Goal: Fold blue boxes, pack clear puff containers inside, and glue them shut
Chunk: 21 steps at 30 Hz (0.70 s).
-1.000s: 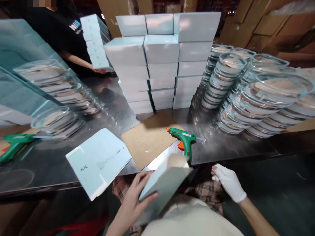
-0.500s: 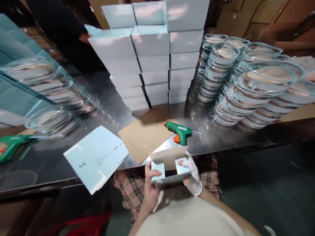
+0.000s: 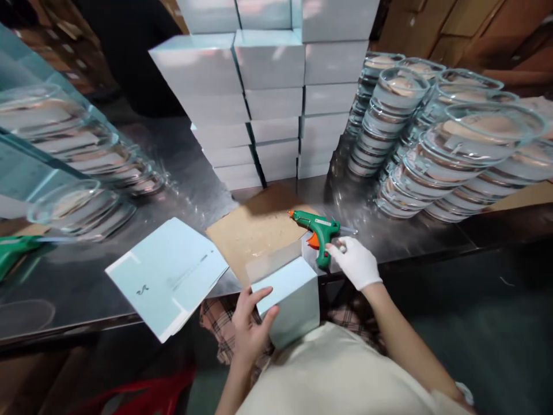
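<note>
My left hand (image 3: 249, 329) grips a light blue cardboard box (image 3: 297, 305) in front of my body, thumb and fingers on its left end. A pale flap stands out from the box's far edge. My right hand (image 3: 358, 262), in a white glove with bare fingertips, is at the handle of a green glue gun (image 3: 317, 223) with an orange trigger. Its fingers are partly curled and apart; whether they touch the handle is unclear. The gun lies on the table, nozzle to the left, at the edge of a brown cardboard sheet (image 3: 246, 230).
Flat light blue box blanks (image 3: 168, 276) lie at the left, overhanging the table (image 3: 190, 196) edge. White boxes (image 3: 272, 104) are piled at the back. Stacked clear round containers (image 3: 415, 173) stand right, more (image 3: 86, 207) left. Another green glue gun (image 3: 17, 251) is far left.
My right hand has let go of the box and moved right to the glue gun. The box has turned, its flaps folded in, with a closed side now facing up.
</note>
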Each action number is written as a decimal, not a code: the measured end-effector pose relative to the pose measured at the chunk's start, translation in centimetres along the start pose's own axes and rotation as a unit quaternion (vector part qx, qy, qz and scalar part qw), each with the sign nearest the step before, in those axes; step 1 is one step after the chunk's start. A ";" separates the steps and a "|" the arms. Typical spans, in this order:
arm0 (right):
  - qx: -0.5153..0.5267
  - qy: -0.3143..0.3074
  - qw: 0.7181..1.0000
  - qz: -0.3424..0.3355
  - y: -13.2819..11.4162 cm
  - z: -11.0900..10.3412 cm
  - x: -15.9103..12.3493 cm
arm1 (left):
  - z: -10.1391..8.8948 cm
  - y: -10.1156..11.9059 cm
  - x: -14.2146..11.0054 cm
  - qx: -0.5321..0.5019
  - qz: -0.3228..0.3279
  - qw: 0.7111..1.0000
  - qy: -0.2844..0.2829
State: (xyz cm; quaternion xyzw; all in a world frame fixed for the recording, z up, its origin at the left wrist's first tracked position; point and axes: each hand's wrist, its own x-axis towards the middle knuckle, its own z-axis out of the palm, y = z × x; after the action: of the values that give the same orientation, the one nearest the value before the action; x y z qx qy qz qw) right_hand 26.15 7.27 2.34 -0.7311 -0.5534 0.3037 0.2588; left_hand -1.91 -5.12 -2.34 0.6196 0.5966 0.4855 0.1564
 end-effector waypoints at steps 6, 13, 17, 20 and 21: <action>0.068 -0.101 0.990 0.069 -1.4 1.7 3.9 | 1.6 0.5 0.8 -0.073 -0.046 0.996 0.028; 0.281 -0.002 0.960 -0.014 -0.2 0.7 0.6 | 2.3 2.2 3.1 -0.052 -0.070 0.996 0.021; 0.311 -0.044 0.946 -0.078 0.0 -1.0 -3.1 | 2.8 3.5 4.5 -0.046 -0.060 0.997 0.015; 0.246 -0.049 0.962 -0.112 0.4 -1.7 -5.7 | 3.2 4.4 4.9 -0.037 -0.054 0.998 0.012; 0.211 -0.040 0.965 -0.152 0.6 -1.7 -6.4 | 3.4 4.6 5.0 -0.035 -0.051 0.998 0.011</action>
State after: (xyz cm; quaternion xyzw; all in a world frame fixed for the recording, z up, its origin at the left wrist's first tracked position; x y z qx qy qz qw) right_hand 26.49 0.91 4.08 -0.5543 -0.5913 0.3996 0.4284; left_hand 2.56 -0.48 1.70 0.5776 0.6116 0.5040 0.1958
